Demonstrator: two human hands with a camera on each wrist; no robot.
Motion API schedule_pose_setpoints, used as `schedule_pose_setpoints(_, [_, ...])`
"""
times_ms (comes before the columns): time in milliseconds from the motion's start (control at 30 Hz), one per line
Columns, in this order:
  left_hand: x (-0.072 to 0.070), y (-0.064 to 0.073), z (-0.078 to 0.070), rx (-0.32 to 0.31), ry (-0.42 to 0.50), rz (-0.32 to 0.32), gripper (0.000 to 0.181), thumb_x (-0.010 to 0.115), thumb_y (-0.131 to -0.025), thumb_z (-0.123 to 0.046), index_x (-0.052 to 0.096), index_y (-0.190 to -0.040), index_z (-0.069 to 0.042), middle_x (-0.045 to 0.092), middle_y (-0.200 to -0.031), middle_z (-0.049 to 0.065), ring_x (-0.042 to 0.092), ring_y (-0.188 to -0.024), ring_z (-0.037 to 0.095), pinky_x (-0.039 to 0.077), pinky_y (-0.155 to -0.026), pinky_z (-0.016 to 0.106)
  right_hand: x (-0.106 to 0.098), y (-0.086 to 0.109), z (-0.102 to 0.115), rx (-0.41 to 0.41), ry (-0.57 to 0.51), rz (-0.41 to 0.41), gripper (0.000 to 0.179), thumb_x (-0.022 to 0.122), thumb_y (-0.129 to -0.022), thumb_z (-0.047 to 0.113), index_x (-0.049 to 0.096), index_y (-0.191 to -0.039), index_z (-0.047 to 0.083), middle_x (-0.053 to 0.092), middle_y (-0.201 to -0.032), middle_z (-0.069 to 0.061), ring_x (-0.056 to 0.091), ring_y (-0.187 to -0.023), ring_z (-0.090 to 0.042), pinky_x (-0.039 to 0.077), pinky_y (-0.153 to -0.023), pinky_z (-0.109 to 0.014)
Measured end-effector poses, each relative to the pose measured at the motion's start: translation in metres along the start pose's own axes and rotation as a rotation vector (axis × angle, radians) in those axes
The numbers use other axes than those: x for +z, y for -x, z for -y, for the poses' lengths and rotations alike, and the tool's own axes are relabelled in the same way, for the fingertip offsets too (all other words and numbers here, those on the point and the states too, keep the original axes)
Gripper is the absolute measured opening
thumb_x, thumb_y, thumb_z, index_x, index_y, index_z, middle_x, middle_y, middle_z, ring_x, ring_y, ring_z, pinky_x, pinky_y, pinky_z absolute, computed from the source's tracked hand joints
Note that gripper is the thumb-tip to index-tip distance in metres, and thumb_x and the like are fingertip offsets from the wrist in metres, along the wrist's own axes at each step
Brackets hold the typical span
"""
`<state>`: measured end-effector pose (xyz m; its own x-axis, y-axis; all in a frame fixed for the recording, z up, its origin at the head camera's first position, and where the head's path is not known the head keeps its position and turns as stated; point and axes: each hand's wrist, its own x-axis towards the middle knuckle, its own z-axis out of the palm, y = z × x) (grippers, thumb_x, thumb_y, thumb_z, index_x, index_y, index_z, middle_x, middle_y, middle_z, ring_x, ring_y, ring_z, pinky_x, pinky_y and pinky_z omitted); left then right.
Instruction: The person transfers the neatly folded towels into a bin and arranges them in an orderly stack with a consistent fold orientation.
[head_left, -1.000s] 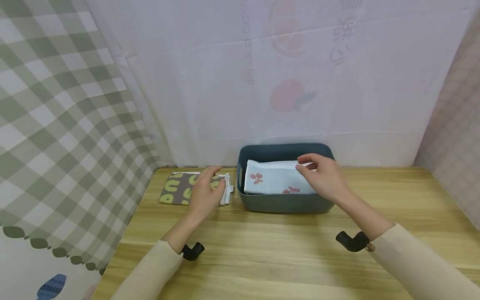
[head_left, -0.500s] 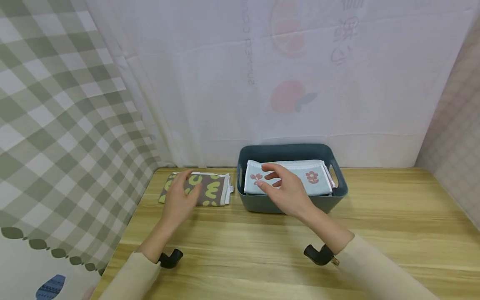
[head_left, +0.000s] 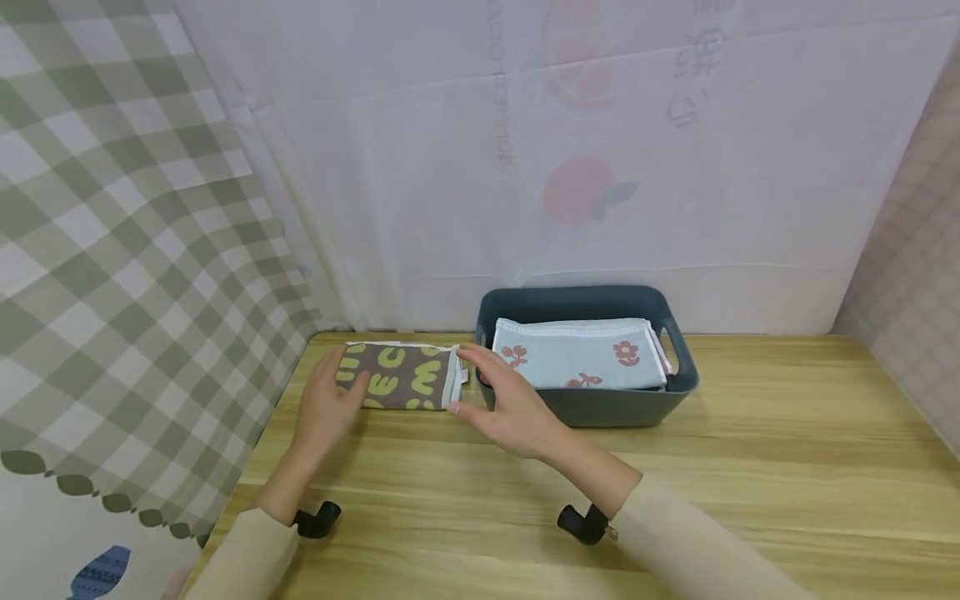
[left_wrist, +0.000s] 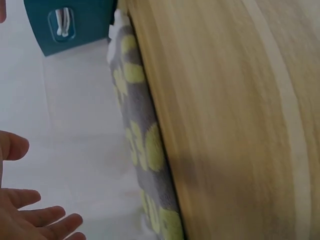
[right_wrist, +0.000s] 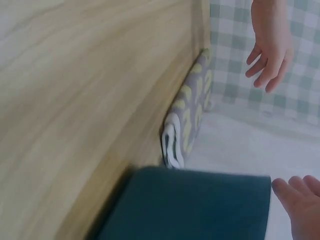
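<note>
A folded towel (head_left: 405,367), brown-grey with yellow-green letters and a white edge, lies flat on the wooden table (head_left: 450,508) at the left. Over its left end hovers my left hand (head_left: 326,408), fingers spread and thumb apart. My right hand (head_left: 517,408) is at the towel's right end, thumb and fingertips right by the white edge, overlapping the basket's left corner in the head view. Both wrist views show the hands raised above the towel, with nothing between their fingers. The towel's fold layers show in the right wrist view.
A dark teal basket (head_left: 600,408) stands against the back curtain, right of the towel. Inside it lies a folded light-blue towel (head_left: 570,358) with red flowers. A green-and-white checked cloth (head_left: 135,208) hangs along the left side.
My right hand has swept left from over the basket to the brown-grey towel's right end. My left hand has shifted left to that towel's left end. Towels and basket stay put.
</note>
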<state>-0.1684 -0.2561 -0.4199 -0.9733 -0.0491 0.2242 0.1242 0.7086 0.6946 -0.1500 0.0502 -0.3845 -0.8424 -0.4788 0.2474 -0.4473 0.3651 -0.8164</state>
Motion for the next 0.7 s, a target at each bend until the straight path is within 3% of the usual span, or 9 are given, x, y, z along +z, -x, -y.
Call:
schedule_pose_setpoints(100, [-0.002,-0.002,0.008,-0.034,-0.038,0.06,0.074,0.062,-0.106,-0.028,0.028,-0.161,0.007,0.026,-0.166,0.03,0.023,-0.153,0.051,0.021,-0.121,0.065,0.011,-0.004,0.0,0.008,0.04,0.034,0.075,0.073,-0.099,0.034,0.039,-0.162,0.01,0.027,-0.171,-0.006,0.03,-0.155,-0.03,0.034,-0.118,-0.06])
schedule_pose_setpoints(333, [-0.001,-0.004,0.026,-0.136,-0.146,0.21,0.083,0.055,-0.108,-0.041,0.014,-0.165,0.004,0.001,-0.171,0.03,0.008,-0.153,0.057,0.014,-0.119,0.072,0.036,-0.013,-0.003,-0.173,0.228,0.085,0.071,0.074,-0.099,0.029,0.044,-0.157,0.002,0.023,-0.172,-0.011,0.028,-0.156,-0.031,0.039,-0.117,-0.053])
schedule_pose_setpoints(500, [0.001,-0.005,0.038,-0.16,-0.19,0.242,0.083,0.053,-0.109,-0.045,0.018,-0.163,0.007,0.001,-0.168,0.035,0.009,-0.152,0.059,0.014,-0.119,0.072,0.05,-0.024,-0.008,-0.094,0.272,0.13,0.078,0.074,-0.098,0.036,0.039,-0.16,0.005,0.019,-0.173,-0.01,0.024,-0.157,-0.03,0.032,-0.121,-0.054])
schedule_pose_setpoints(700, [0.001,-0.01,0.049,-0.163,-0.243,0.266,0.081,0.052,-0.109,-0.047,0.024,-0.162,0.007,0.005,-0.167,0.038,0.01,-0.151,0.06,0.014,-0.118,0.073,0.064,-0.036,-0.022,0.029,0.297,0.17,0.079,0.074,-0.097,0.039,0.039,-0.161,0.006,0.024,-0.171,-0.017,0.027,-0.156,-0.035,0.032,-0.12,-0.057])
